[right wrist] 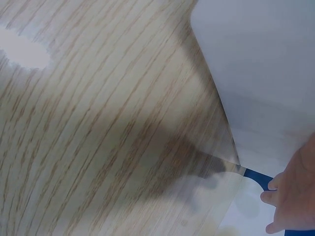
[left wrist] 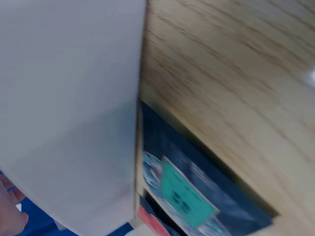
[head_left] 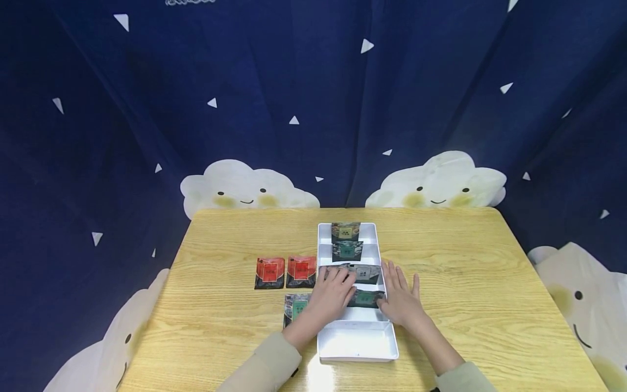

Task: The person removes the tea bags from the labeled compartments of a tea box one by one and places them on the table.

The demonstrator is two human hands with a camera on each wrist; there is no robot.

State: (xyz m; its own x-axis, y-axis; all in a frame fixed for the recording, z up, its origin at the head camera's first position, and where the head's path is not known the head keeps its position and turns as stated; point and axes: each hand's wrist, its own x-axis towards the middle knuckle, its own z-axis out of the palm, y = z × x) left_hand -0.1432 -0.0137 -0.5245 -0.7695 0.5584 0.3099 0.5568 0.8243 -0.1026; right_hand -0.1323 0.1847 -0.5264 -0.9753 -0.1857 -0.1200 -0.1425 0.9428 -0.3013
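A long white divided tray (head_left: pixel 358 342) holds several dark packets. My left hand (head_left: pixel 329 296) reaches over its left side, fingers bent onto grey-labelled packets (head_left: pixel 364 273) in a middle compartment. The left thumb lies near a green-labelled packet (head_left: pixel 366 297) one compartment nearer. At the tray's right wall lies my right hand (head_left: pixel 403 302), fingers extended along the outside, thumb over the rim at that packet's right end. Part of the right hand (right wrist: pixel 298 191) also shows beside the tray in the right wrist view. The left fingertips are partly hidden among the packets.
Two red-and-black packets (head_left: pixel 270 273) lie left of the tray on the wooden table (head_left: pixel 220 321). Another green-labelled packet (left wrist: pixel 189 191) lies against the tray's left side, partly under my left arm. Farther compartments hold a yellow-labelled packet (head_left: pixel 345 232) and a green-labelled one.
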